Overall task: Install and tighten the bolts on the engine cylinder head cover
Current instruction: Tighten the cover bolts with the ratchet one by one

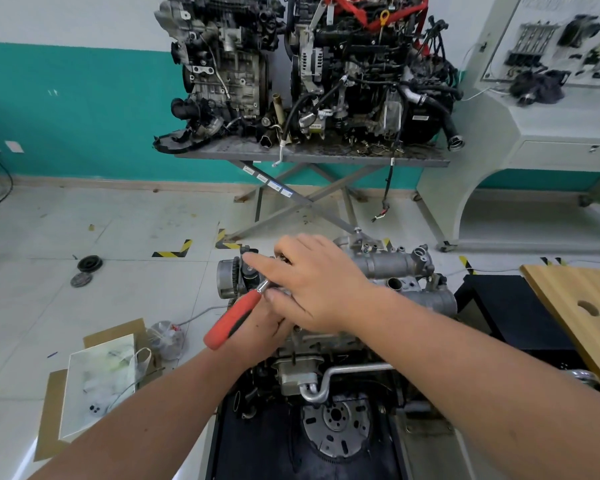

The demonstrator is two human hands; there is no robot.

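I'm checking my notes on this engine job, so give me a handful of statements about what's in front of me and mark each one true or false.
1. The ratchet handle is red and black. True.
2. The right hand lies over the top of the engine with its fingers extended. True.
3. The left hand is empty. False: it grips the ratchet handle.
4. Two more engines stand on a scissor-leg table by the wall. True.
5. The wall behind them is painted red below. False: its lower part is teal.
6. The wooden board lies on the left of the engine. False: it is on the right.
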